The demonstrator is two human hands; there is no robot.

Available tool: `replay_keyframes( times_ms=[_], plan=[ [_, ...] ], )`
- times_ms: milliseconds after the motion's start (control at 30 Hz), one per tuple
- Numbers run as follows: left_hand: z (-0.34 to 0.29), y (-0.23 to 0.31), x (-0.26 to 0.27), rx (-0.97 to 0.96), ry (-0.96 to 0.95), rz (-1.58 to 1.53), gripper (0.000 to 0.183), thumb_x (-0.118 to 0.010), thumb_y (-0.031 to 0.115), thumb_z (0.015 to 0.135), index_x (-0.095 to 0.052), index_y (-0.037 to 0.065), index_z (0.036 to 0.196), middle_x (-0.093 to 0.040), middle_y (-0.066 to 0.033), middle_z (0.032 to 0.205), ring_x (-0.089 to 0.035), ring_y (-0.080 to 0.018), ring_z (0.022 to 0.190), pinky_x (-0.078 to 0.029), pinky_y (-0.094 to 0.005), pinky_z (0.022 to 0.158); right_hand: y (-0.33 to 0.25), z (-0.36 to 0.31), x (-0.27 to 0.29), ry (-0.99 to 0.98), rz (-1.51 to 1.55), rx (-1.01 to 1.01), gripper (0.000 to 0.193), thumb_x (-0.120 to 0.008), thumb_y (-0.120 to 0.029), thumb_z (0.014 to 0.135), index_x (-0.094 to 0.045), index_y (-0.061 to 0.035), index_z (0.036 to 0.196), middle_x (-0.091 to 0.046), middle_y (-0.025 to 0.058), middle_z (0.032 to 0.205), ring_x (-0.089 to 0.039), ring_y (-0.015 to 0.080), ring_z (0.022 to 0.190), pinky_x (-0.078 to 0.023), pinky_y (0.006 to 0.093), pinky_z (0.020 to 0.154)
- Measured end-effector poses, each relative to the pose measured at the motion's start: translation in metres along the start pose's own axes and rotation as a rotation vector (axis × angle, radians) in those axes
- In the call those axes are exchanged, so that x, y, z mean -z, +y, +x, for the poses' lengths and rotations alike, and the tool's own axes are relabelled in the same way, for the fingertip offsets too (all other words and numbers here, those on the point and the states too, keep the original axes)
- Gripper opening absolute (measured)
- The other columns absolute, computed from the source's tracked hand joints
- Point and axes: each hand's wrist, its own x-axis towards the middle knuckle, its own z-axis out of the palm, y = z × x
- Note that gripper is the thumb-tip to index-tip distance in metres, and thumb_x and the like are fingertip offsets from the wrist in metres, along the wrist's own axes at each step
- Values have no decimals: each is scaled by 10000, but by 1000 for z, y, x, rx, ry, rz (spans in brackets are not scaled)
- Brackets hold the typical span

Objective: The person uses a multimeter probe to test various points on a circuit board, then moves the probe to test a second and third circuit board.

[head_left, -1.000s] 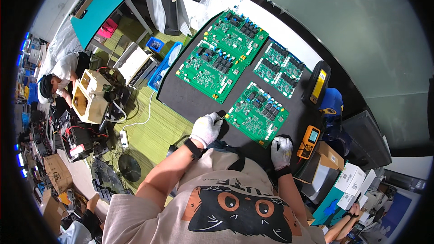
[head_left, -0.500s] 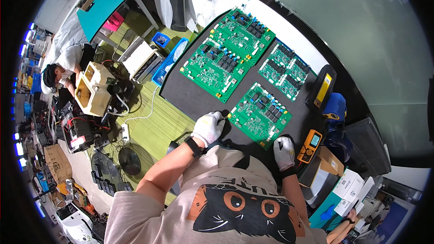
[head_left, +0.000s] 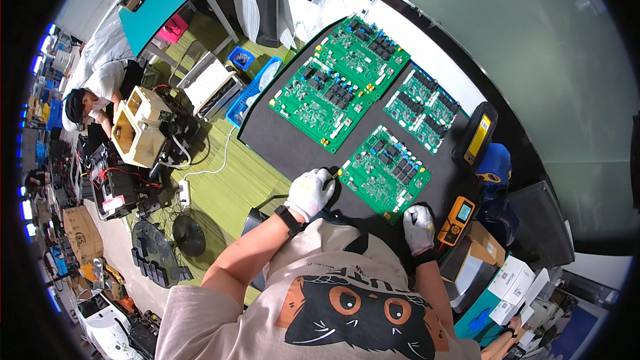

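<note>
Both my hands wear white gloves and sit at the near edge of the dark work mat. My left hand is curled closed beside the left corner of the nearest green circuit board. At that board's near right corner, my right hand forms a loose fist on the mat. The undersides of both hands are hidden, so I cannot see what, if anything, the fingers hold. Farther off lie a large green board, another large one behind it, and a group of smaller green boards to the right.
To my right stand an orange handheld meter, a black-and-yellow device, a blue tool and an open cardboard box. A blue basket is past the table's left edge. A person works at the far left.
The whole view has shifted slightly, so the boards appear a little farther right and lower. Both hands keep their closed poses beside the nearest board.
</note>
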Motion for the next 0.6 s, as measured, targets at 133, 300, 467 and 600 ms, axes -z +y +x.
replay_keyframes(
  times_ms=[133, 300, 467, 600],
  plan=[
    [-2, 0, -1, -13, 0, 7, 171, -670, 219, 829, -626, 75, 911, -639, -138, 816, -634, -334, 762, -511, -443, 689, -2, 0, 0, -5, 9, -31, 120, -631, -180, 862, -595, -71, 900, -598, 134, 874, -593, 323, 781, -479, 437, 690],
    [-6, 5, -7, 34, 7, 53, 179, -637, 248, 863, -610, 75, 897, -641, -146, 830, -638, -341, 775, -515, -448, 689, 2, 0, -1, -16, 48, 16, 126, -621, -175, 865, -594, -59, 907, -601, 143, 876, -598, 335, 797, -480, 444, 700],
    [-3, 6, -8, 50, -3, 64, 193, -638, 259, 866, -611, 76, 922, -639, -144, 844, -636, -349, 765, -513, -457, 681, 5, 4, -3, -64, -18, -34, 175, -578, -205, 882, -595, -40, 938, -616, 185, 901, -602, 387, 853, -479, 484, 738],
    [-6, 7, -7, 43, 42, 45, 176, -694, 216, 822, -632, 66, 889, -650, -157, 818, -640, -354, 760, -514, -437, 680, 6, 5, -7, -116, -104, -56, 260, -525, -295, 929, -594, -49, 975, -633, 204, 923, -609, 409, 877, -487, 505, 767]
  ],
)
